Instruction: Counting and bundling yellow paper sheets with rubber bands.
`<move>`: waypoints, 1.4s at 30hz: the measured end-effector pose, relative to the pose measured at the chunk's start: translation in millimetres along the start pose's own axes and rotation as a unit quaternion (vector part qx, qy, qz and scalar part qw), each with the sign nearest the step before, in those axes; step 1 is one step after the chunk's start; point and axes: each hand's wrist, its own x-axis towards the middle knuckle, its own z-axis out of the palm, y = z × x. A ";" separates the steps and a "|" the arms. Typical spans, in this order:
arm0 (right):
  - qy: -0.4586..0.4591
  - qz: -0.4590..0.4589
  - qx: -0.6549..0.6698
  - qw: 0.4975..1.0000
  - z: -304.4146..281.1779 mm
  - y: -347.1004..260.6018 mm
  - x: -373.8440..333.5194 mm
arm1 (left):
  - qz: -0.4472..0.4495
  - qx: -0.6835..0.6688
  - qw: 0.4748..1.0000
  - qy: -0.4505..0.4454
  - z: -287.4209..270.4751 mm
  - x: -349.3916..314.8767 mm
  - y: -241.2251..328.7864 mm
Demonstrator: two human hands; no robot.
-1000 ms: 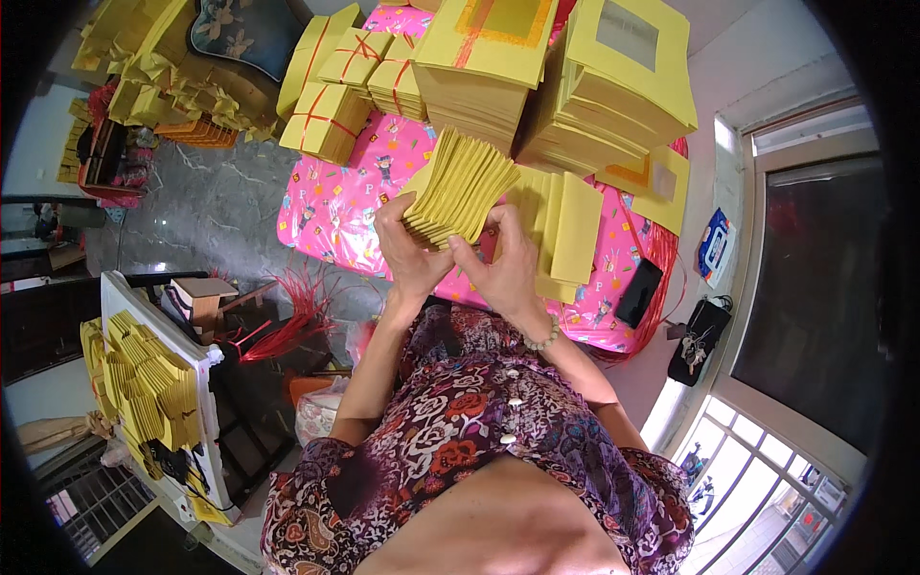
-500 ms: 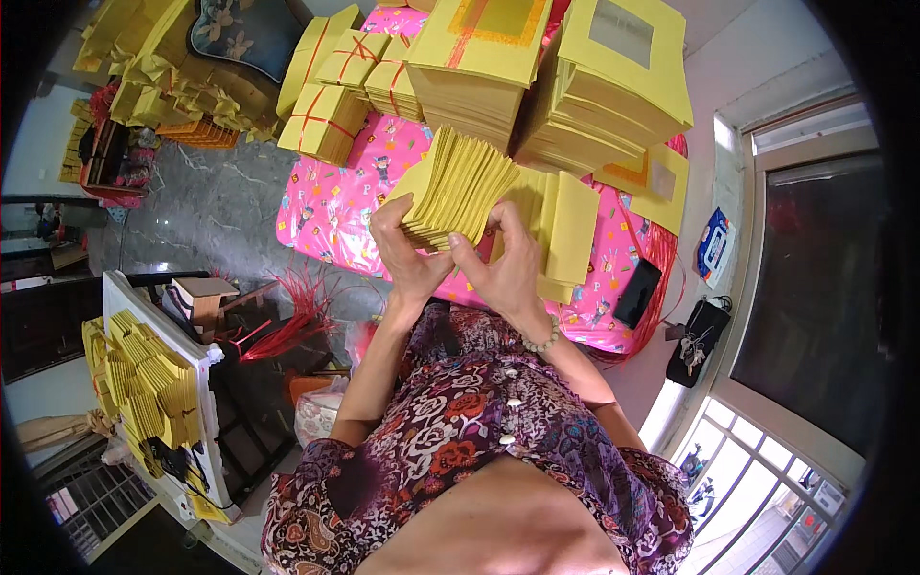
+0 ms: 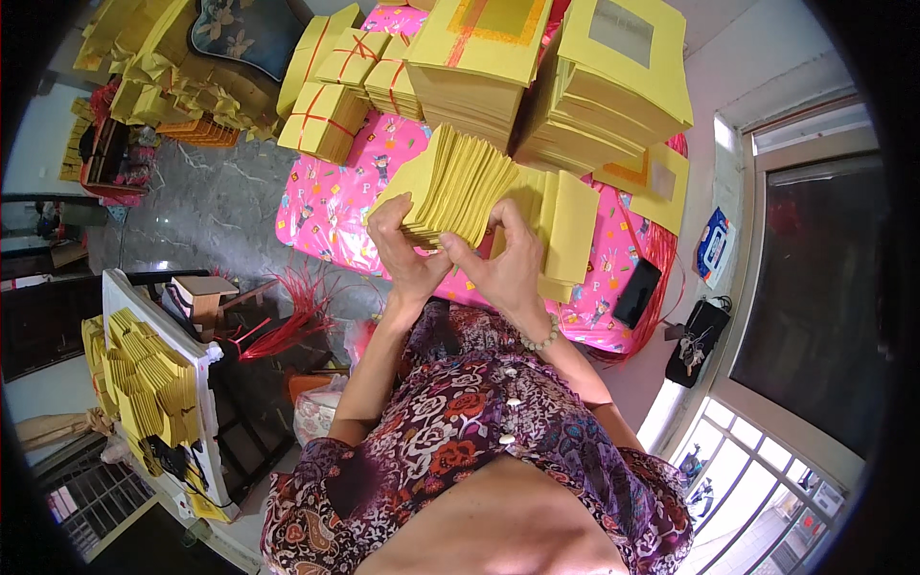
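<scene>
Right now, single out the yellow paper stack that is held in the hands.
The fanned stack, gripped between the left hand and right hand; the red-tied bundles and tall stacks sit farther off with no hand on them.

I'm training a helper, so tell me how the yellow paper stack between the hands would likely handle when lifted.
The yellow paper stack would probably flex, since its thin layers fan apart. It may slip out of line unless squeezed: no tie shows, only the left hand and right hand at its near end.

I'd say home workroom: blue floral padded backrest (image 3: 241, 40) upper left, tall yellow paper stacks (image 3: 468, 94) upper centre.
</scene>
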 end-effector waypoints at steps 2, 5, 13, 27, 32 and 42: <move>-0.002 0.004 0.005 1.000 0.7 -0.2 -0.8 | -0.002 0.000 1.000 0.002 -1.2 0.1 -0.2; 0.008 -0.009 -0.002 1.000 2.4 -0.3 -1.1 | -0.007 -0.002 1.000 0.000 -3.3 0.1 -0.1; 0.003 -0.005 0.001 1.000 4.3 -0.6 -1.8 | -0.001 -0.002 1.000 0.001 -5.5 2.0 0.5; -0.037 -0.049 0.009 0.998 5.5 7.2 -8.8 | -0.090 -0.068 0.994 -0.012 -6.2 0.5 4.2; -0.055 -0.003 0.014 0.998 4.2 6.5 -10.9 | -0.068 -0.061 0.996 -0.015 -6.5 1.1 3.4; -0.002 -0.041 -0.005 0.999 7.6 2.6 -6.7 | -0.033 -0.036 0.999 -0.005 -6.0 0.2 -0.4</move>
